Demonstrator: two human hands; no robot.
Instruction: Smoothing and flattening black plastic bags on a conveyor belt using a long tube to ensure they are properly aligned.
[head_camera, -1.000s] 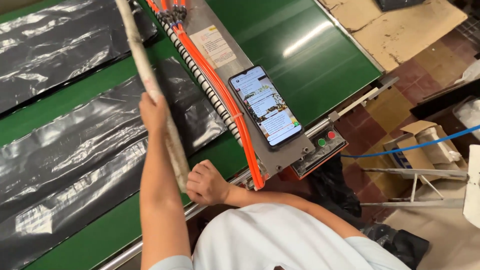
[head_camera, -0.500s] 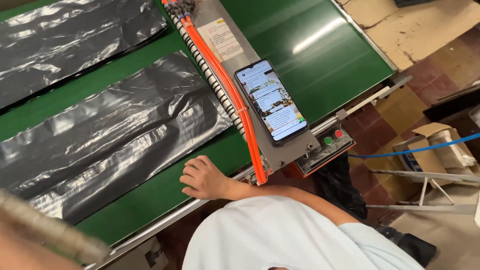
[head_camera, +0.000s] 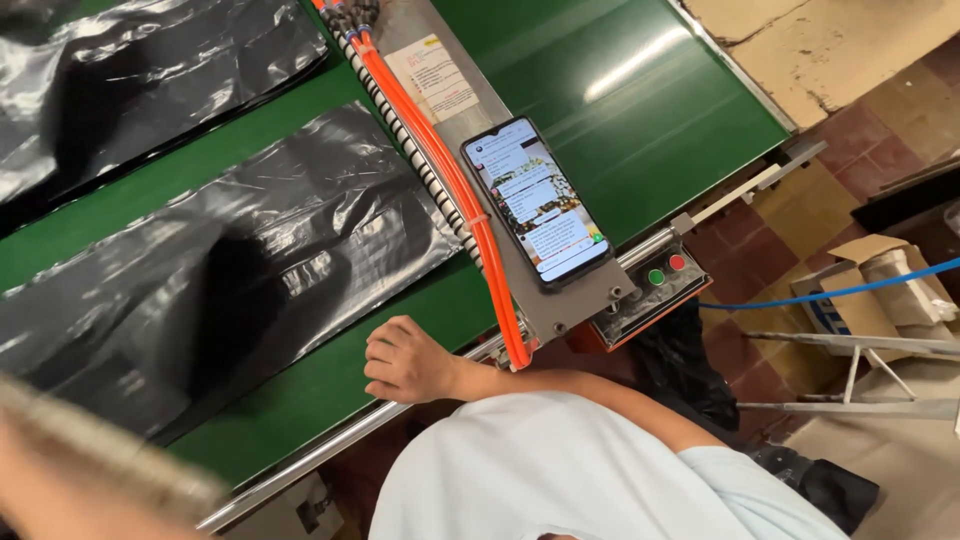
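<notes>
My right hand rests on the near edge of a green conveyor belt, fingers curled, holding nothing. It lies just in front of a large black plastic bag spread flat on the belt. At the bottom left, very blurred and close to the camera, my left hand grips a pale stick that slants over the belt's near edge. A second black bag lies farther back at the top left.
A metal bar across the belt carries orange tubes and a lit phone. At its near end sits a control box with a green and a red button. A cardboard box and a blue hose are on the floor at the right.
My left arm and the stick have swung from upright over the black bag down to the bottom left corner. My right hand has stayed on the belt's edge.
</notes>
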